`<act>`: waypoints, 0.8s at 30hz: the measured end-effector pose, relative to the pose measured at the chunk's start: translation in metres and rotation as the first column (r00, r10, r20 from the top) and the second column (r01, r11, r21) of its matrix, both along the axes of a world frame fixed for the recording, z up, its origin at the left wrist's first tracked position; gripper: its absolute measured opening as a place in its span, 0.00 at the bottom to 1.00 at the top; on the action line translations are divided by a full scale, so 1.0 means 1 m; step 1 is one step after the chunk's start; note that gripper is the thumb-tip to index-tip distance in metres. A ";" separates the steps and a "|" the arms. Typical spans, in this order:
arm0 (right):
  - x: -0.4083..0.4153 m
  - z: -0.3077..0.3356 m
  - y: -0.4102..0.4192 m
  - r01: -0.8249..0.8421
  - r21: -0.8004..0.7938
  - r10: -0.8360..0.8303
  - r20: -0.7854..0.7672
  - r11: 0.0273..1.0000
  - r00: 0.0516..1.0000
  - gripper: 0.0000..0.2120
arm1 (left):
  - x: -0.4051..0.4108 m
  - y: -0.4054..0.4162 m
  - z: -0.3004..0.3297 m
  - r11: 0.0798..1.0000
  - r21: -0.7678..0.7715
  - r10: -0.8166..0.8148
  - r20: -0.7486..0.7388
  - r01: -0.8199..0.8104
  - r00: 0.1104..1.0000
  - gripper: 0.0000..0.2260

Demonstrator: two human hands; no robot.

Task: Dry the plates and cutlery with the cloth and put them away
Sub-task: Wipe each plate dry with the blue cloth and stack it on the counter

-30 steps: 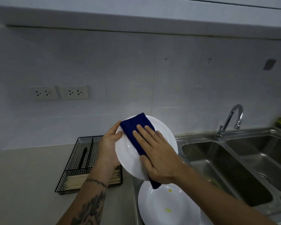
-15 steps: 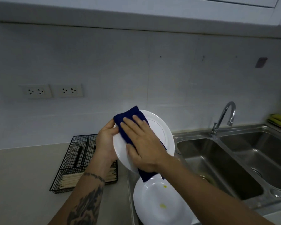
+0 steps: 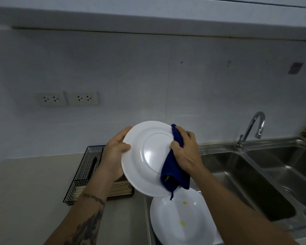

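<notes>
I see my left hand (image 3: 116, 152) raised over the counter (image 3: 25, 191), tattooed forearm angled up from the near left, thumb across the front of the plate (image 3: 147, 156) at its left rim and fingers curled behind it, gripping it. I hold the plate tilted on edge in mid-air above the counter's right end, its underside with the raised foot ring facing me; it is round, white and glossy. At its right rim my right hand (image 3: 185, 152) pinches the cloth (image 3: 175, 167) against the plate, fingers curled over the rim and thumb pressing on the near face; the dark blue, soft cloth hangs down in a fold over the lower right edge. Far left of the hands, a black wire basket (image 3: 83, 167) sits on the matte beige counter; its far compartment holds dark utensils, its near one a bundle of pale chopsticks (image 3: 120, 189), partly hidden by my forearm. Below the held plate a second plate (image 3: 178, 220) lies flat beside the sink (image 3: 254, 174), white with two small yellow spots. The sink is stainless steel with two basins, a curved chrome tap (image 3: 253, 128) at its far edge.
</notes>
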State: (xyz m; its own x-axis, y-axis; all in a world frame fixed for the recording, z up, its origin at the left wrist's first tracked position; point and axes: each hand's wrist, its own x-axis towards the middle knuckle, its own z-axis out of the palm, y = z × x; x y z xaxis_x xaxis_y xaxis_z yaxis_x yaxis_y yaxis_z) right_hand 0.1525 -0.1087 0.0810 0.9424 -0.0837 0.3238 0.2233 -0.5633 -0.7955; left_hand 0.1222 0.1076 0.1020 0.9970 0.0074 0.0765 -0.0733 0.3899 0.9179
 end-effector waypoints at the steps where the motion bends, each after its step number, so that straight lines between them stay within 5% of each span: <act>1: -0.001 0.002 -0.002 -0.014 -0.049 0.016 0.048 0.999 0.999 0.30 | 0.004 0.003 0.006 0.988 0.144 0.048 -0.001 -0.047 0.999 0.22; 4: -0.002 0.017 -0.002 -0.067 -0.235 0.107 0.161 0.970 0.981 0.31 | 0.016 0.002 0.020 0.870 0.476 0.106 0.071 -0.127 0.992 0.20; 7: -0.002 0.032 -0.003 -0.034 -0.386 0.140 0.248 0.922 0.959 0.32 | 0.022 -0.009 0.028 0.815 0.564 0.074 0.126 -0.133 0.989 0.20; 14: -0.001 0.045 -0.013 0.062 -0.497 0.144 0.366 0.866 0.919 0.31 | 0.021 -0.034 0.025 0.947 0.278 0.144 0.083 -0.162 0.986 0.19; 20: -0.014 0.002 -0.024 0.058 -0.120 -0.035 0.185 0.991 0.982 0.30 | 0.033 -0.030 -0.007 0.969 0.016 0.247 -0.118 -0.247 0.962 0.20; 24: -0.007 0.017 -0.017 0.126 -0.287 -0.070 0.200 0.950 0.977 0.32 | 0.033 -0.042 -0.020 0.985 0.005 0.173 -0.170 -0.174 0.970 0.20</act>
